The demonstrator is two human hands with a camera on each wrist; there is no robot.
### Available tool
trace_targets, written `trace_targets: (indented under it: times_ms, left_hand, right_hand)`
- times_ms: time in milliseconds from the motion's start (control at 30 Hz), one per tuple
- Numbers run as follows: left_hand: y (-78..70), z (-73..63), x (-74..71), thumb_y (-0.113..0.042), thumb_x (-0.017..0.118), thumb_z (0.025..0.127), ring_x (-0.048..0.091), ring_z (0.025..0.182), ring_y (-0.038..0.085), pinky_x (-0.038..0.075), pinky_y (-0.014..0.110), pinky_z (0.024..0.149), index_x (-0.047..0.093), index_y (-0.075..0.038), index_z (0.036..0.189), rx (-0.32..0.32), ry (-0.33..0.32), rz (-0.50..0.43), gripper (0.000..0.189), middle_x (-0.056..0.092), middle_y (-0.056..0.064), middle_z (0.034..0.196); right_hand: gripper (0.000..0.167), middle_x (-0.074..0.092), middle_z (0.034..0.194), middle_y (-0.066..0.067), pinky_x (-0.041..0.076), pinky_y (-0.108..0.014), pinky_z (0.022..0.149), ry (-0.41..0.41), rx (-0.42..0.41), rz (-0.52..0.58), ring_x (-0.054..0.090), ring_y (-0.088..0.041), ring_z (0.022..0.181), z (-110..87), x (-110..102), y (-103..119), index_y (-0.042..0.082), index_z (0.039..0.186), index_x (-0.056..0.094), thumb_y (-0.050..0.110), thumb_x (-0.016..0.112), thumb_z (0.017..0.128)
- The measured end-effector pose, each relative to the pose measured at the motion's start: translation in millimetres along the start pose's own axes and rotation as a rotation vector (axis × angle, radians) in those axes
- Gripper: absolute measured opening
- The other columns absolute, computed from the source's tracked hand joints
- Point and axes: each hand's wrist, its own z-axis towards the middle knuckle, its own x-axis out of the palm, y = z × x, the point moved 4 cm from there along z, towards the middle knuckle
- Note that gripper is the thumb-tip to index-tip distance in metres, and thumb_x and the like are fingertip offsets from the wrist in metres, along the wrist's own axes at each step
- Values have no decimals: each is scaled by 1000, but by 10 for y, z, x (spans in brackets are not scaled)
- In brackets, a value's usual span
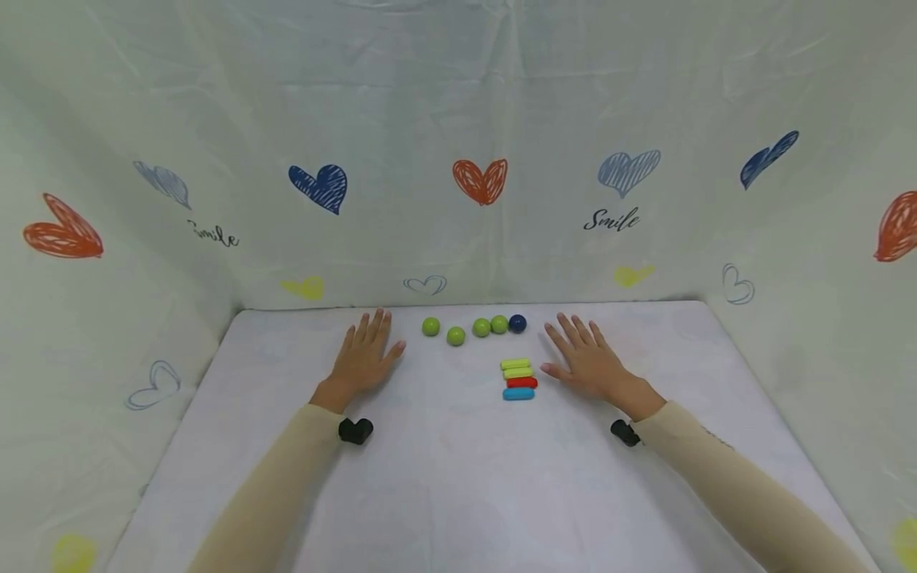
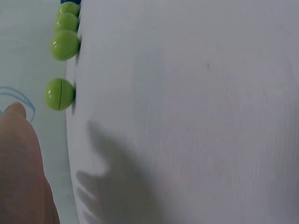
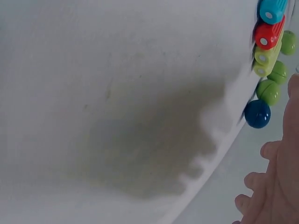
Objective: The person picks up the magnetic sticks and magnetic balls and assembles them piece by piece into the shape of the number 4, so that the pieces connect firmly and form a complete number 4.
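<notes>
Both hands are spread with straight fingers over the white table and hold nothing. The left hand lies left of a row of green balls, its thumb toward them. To the right of that row, beside a dark blue ball, is the right hand. Its thumb points at a stack-like column of short sticks: two yellow-green sticks, a red stick and a light blue stick. In the right wrist view the dark blue ball sits closest to the fingers.
The white tabletop ends at the back against a pale curtain printed with hearts and "Smile". More of this cloth stands at both sides. A black heart-shaped piece shows at the left cuff, another dark piece at the right.
</notes>
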Motion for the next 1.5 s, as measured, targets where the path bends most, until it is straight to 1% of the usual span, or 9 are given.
trace_targets:
  times_ms: [167,367,533,733,867,1000,1233,1333,1500]
  left_hand:
    - [-151,27,52,-42,38,114,5,162,46,4,60,129,13,3,167,3,15,12,74,10,24,175]
    - [-283,71,107,-41,40,114,8,162,45,6,59,130,13,1,168,15,22,11,73,11,23,175]
    - [-347,145,186,-38,41,114,13,161,46,11,59,129,15,1,168,44,2,1,71,15,23,174]
    - [-474,163,211,-34,46,112,19,159,48,16,60,128,20,1,167,82,-18,-1,70,20,24,173]
    - [-553,183,220,-31,50,111,24,157,49,20,61,127,29,-1,165,114,-52,21,65,26,26,170]
    - [-612,223,218,-27,53,110,33,153,48,27,61,124,38,0,161,140,-91,61,60,36,27,166]
    - [-635,297,203,-27,59,109,42,149,40,31,57,123,46,-4,158,89,-108,93,55,48,21,159]
    - [-626,314,198,-26,63,108,49,142,38,34,55,120,51,-6,155,64,-133,106,52,56,19,152]
    - [-625,296,195,-23,69,105,57,129,36,38,54,116,59,-7,147,35,-168,98,46,66,16,136]
  right_hand:
    - [79,19,173,-26,8,-66,127,-15,-44,-2,17,-50,159,31,40,134,2,166,28,45,57,107]
    - [69,31,168,-27,17,-66,126,-70,-119,-17,29,-50,155,60,8,317,1,163,36,36,59,108]
    - [61,44,162,-25,23,-65,125,-88,-167,6,41,-46,149,115,-28,424,3,160,44,32,61,109]
    - [51,54,154,-22,32,-63,121,-106,-203,50,49,-40,144,153,-1,474,3,153,53,25,63,108]
    - [44,62,146,-18,41,-57,117,-131,-226,40,57,-36,136,188,19,485,5,146,61,21,67,106]
    - [34,70,130,-12,49,-52,108,-157,-236,62,65,-31,123,225,12,476,6,135,70,17,72,103]
    - [19,75,108,-8,58,-46,91,-155,-246,140,70,-26,101,284,-24,480,4,117,80,9,75,99]
    - [16,75,104,-7,59,-43,90,-130,-221,162,71,-25,97,314,-32,481,4,112,81,6,76,97]
    - [17,76,105,-7,59,-39,89,-71,-184,206,70,-24,96,368,-19,493,3,113,81,4,77,96]
